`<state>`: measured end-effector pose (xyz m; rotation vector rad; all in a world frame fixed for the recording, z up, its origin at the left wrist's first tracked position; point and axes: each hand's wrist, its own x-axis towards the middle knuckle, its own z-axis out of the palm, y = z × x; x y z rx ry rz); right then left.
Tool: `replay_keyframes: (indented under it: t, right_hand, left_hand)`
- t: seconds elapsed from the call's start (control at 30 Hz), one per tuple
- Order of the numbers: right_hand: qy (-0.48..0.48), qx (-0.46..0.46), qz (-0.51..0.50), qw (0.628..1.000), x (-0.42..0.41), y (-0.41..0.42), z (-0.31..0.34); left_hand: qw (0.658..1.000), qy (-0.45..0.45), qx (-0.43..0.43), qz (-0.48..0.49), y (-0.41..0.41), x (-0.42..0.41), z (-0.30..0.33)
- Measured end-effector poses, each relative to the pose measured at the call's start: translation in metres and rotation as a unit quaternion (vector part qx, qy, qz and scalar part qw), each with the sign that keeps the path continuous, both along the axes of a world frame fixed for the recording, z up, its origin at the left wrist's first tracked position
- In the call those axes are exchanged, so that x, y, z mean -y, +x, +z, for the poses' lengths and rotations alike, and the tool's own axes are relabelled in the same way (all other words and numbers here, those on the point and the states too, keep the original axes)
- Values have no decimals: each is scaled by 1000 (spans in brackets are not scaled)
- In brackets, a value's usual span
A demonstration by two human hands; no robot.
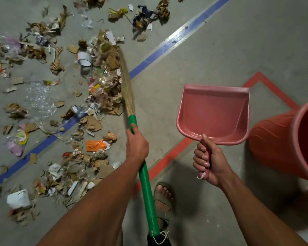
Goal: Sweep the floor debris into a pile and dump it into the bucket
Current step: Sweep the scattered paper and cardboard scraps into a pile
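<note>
Broom (127, 89) against scattered debris (103, 86), dustpan (213, 114) aloft.
We grip the green handle with our left hand (137, 144); our right hand (210, 160) clutches the empty pink pan beside the orange bucket (274, 142).

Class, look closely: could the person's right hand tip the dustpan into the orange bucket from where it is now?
Probably yes. The right hand holds the dustpan just beside the bucket, nothing lies between them, and the bucket's open mouth faces that hand.
</note>
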<state>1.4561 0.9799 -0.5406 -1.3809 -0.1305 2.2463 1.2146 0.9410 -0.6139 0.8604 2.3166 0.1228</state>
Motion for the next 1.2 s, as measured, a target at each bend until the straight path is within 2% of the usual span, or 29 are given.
replay_keyframes:
  t: [0.23, 0.4, 0.53, 0.73, 0.93, 1.07, 1.13, 1.2]
  right_hand:
    - [11, 8, 14, 1000, 0, -22, 21]
    - [18, 7, 36, 999, 4, -38, 20]
    - [11, -4, 52, 999, 23, -50, 13]
    - [-4, -12, 59, 998, 56, -72, 13]
    - [6, -6, 67, 998, 76, -101, 24]
    - [21, 6, 84, 996, 91, -122, 31]
    - [28, 11, 92, 995, 104, -131, 34]
    - [30, 17, 99, 994, 120, -141, 36]
  left_hand:
    - [996, 60, 29, -62, 20, 23, 29]
    - [990, -3, 54, -133, 40, 15, 20]
    - [989, -82, 55, -115, -1, 9, 11]
    - [995, -83, -19, -41, -79, 42, 22]
    - [988, -23, -16, -154, -86, 102, 42]
    - [973, -39, -1, -226, -97, 125, 28]
    - [975, -72, -3, -211, -117, 131, 22]
    - [984, -87, -2, -155, -138, 143, 23]
